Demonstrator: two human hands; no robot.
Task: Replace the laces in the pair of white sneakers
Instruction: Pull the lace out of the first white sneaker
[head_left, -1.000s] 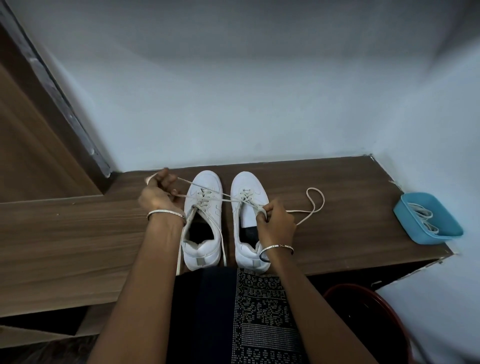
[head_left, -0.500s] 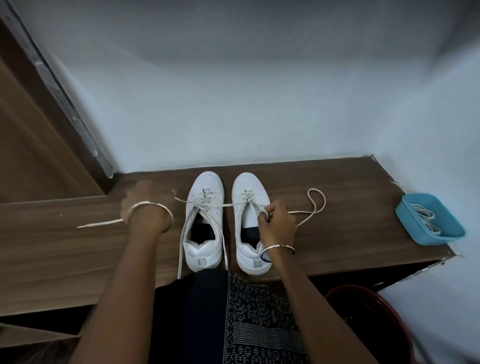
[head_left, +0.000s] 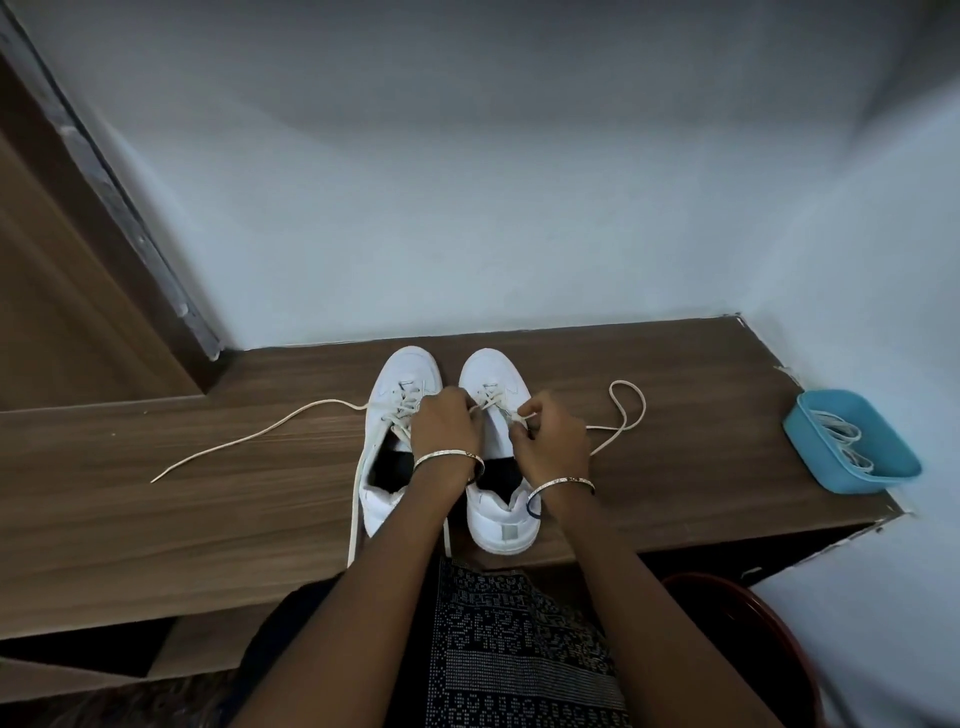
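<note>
A brown wooden surface (head_left: 208, 519) runs along a pale wall (head_left: 467, 208), with a pair of white sneakers on it.

The left sneaker (head_left: 400, 374) and the right sneaker (head_left: 498, 525) stand side by side, toes toward the wall, heels near the front edge. Both hands meet over the lacing of the right sneaker. The left hand (head_left: 441, 428) has its fingers curled on a strand of the lace (head_left: 249, 439), and the right hand (head_left: 550, 441) pinches another strand between thumb and fingertips. One end of that lace trails far left across the wood, while the other forms a loose loop to the right of the shoes. Well apart at the right end sits a blue tray (head_left: 841, 480) holding spare laces (head_left: 841, 436).
</note>
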